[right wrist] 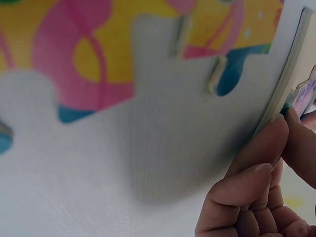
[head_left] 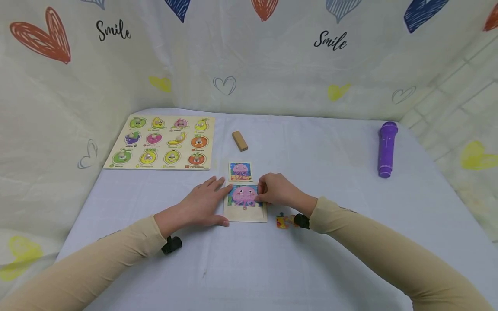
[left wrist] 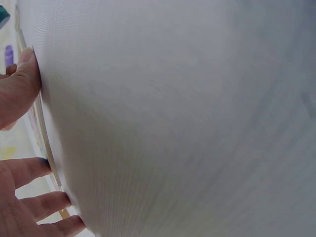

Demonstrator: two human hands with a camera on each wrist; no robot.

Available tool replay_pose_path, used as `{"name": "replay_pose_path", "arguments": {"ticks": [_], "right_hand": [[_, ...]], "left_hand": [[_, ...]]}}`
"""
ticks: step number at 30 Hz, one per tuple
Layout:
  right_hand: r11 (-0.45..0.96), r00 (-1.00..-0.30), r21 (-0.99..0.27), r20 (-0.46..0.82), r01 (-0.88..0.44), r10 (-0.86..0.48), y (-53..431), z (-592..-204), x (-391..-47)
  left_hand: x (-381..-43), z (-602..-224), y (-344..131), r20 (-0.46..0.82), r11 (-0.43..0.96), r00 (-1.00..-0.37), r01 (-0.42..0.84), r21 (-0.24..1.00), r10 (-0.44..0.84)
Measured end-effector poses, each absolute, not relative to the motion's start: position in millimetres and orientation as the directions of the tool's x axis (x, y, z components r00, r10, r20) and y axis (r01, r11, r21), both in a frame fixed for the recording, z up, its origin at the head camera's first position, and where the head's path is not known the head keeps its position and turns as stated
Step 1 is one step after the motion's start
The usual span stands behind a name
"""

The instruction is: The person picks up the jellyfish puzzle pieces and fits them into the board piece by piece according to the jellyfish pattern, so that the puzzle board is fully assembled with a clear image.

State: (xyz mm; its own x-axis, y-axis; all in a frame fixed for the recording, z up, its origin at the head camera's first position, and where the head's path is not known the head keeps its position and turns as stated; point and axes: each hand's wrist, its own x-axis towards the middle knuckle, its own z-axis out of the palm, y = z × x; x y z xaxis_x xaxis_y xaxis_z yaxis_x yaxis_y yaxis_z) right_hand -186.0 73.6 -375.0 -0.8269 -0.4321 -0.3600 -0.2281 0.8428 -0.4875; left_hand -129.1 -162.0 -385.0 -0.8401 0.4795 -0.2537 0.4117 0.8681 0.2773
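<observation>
A small wooden puzzle board (head_left: 245,216) lies in the middle of the table, its upper part filled with pink jellyfish pieces (head_left: 244,194) and its lower part bare wood. My left hand (head_left: 206,201) rests flat beside it, fingers spread, with the index fingertip on the board's left edge. At the right side of the picture, my right hand (head_left: 278,190) pinches a jigsaw puzzle piece (right wrist: 303,96) between thumb and index finger, mostly hidden by the fingers. Loose yellow-and-pink puzzle pieces (head_left: 282,221) lie under the right wrist. Just behind the board is a jellyfish picture card (head_left: 240,171).
A fruit puzzle board (head_left: 159,129) lies at the back left. Behind the picture card is a small wooden block (head_left: 240,141). A purple microphone-shaped toy (head_left: 387,149) lies at the far right. A printed cloth backdrop (head_left: 272,60) rises behind the white table.
</observation>
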Motion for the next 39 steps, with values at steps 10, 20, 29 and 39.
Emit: {"name": "replay_pose_path", "arguments": {"ticks": [10,20,29,39], "right_hand": [[0.753,-0.792,-0.612,-0.324,-0.242,-0.518,108,-372,-182],[0.777,-0.826,-0.557,-0.261,-0.294,-0.499,147,-374,-161],[0.773,-0.829,-0.494,-0.166,-0.399,-0.534,148,-382,-138],[0.779,-0.846,-0.462,-0.106,-0.424,-0.523,143,-387,-123]], "left_hand": [[-130,-385,-162,-0.251,0.866,-0.838,0.417,0.277,0.484],[-129,-383,-165,-0.251,0.868,-0.839,0.418,0.269,0.482],[-129,-384,-165,-0.244,0.866,-0.839,0.424,0.266,0.486],[-128,-385,-164,-0.245,0.862,-0.834,0.433,0.264,0.494]]}}
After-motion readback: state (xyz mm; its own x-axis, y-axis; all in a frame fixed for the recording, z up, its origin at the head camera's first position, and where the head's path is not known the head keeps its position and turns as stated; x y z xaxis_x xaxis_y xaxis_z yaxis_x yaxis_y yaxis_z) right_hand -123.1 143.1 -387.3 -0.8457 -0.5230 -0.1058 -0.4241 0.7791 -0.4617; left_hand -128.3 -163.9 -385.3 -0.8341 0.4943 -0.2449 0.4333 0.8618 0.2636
